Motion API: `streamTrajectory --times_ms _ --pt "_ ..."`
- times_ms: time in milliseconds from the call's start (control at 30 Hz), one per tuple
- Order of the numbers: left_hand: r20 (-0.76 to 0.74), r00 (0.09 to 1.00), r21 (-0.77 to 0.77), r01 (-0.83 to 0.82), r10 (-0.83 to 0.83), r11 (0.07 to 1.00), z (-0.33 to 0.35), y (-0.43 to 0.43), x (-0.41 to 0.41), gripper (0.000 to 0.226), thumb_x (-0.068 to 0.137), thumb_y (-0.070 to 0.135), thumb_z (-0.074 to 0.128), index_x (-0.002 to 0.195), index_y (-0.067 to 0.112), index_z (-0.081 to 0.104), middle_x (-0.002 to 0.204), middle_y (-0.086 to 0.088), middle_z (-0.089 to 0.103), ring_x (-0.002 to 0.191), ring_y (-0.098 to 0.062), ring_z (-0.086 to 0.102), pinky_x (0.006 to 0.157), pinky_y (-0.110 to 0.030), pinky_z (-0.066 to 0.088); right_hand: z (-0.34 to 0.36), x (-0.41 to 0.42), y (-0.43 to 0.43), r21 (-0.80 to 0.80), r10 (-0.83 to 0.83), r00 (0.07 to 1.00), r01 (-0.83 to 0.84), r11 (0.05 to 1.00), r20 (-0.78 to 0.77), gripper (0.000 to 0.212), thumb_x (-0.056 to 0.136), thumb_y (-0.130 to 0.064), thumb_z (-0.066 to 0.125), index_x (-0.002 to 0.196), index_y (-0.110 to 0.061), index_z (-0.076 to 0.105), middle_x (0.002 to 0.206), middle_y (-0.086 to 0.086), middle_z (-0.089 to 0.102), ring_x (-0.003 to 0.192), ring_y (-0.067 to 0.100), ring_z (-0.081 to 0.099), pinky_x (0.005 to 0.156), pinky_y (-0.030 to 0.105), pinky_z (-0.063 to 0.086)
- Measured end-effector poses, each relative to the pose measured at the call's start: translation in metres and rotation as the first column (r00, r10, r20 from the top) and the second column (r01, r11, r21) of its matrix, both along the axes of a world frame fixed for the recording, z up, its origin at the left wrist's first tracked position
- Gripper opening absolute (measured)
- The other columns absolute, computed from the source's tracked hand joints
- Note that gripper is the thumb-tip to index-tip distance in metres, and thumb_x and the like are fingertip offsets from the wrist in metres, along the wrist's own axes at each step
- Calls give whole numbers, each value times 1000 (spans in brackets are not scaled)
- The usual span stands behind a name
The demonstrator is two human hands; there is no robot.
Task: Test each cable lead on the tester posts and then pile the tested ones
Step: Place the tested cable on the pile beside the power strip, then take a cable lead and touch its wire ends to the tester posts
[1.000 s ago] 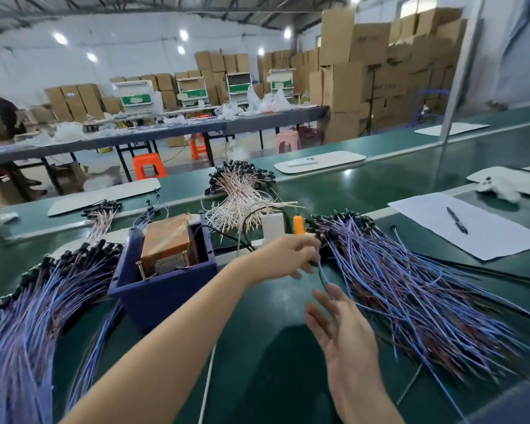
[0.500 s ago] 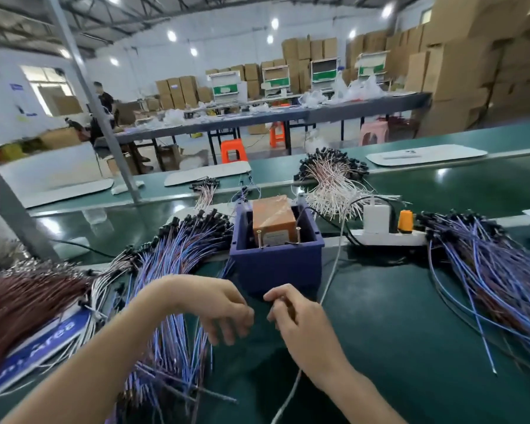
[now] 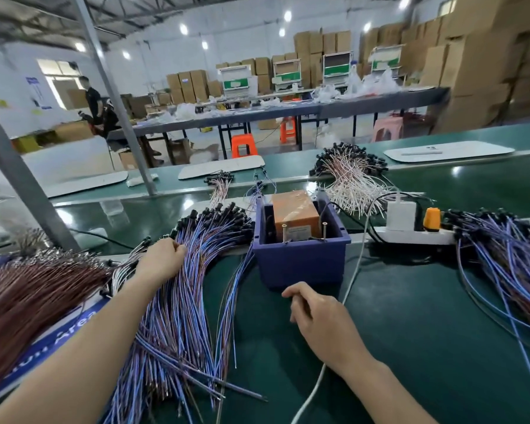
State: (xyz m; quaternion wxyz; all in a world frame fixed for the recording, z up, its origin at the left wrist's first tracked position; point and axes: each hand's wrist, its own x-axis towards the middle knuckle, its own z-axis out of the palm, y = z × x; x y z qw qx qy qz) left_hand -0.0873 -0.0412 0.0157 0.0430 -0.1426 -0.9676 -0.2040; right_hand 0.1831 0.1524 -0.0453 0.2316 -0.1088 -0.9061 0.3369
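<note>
Blue bin (image 3: pixel 300 264) w/ orange tester (image 3: pixel 292 209), L hand (image 3: pixel 161 260) gripping leads (image 3: pixel 196 301), R hand (image 3: pixel 315 313) curled, prob. empty.

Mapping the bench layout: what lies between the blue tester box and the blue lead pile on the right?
Head view: a white power strip holding a white adapter and an orange plug, plus a white cord.

We've got the bin (image 3: pixel 300 264) mid-bench (image 3: pixel 416 338), tester (image 3: pixel 292 211) in it, posts (image 3: pixel 324 230) on the tester's near side. Left lead pile (image 3: pixel 193 289) lies beside the bin, right lead pile (image 3: pixel 508 261) well apart, power strip (image 3: pixel 416 237) between. Far pile (image 3: pixel 349 179) behind.
</note>
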Motion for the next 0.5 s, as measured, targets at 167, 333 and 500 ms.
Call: streamTrajectory --times_ms 167,333,500 --pt "1 999 53 -37 37 998 -6 8 -5 34 105 36 47 108 6 64 100 -13 67 87 -29 60 75 -35 43 -3 0 2 -7 -4 1000 4 1000 3 19 104 -25 45 110 -36 59 71 -12 65 65 9 62 58 27 51" --pt "-53 999 55 3 0 998 -6 18 -2 32 103 35 52 120 12 66 116 -13 68 103 -32 62 83 -38 49 -4 0 3 -10 -3 1000 3 1000 7 20 104 -24 44 110 -35 60 72 -13 66 68 7 62 58 21 49" --pt "-41 999 93 -26 30 995 -5 24 -4 24 101 25 54 113 11 69 112 -12 69 101 -31 62 86 -40 50 -4 0 4 -21 -4 1000 4 1000 14 20 103 -20 45 108 -33 60 72 -13 65 69 5 61 55 17 44"
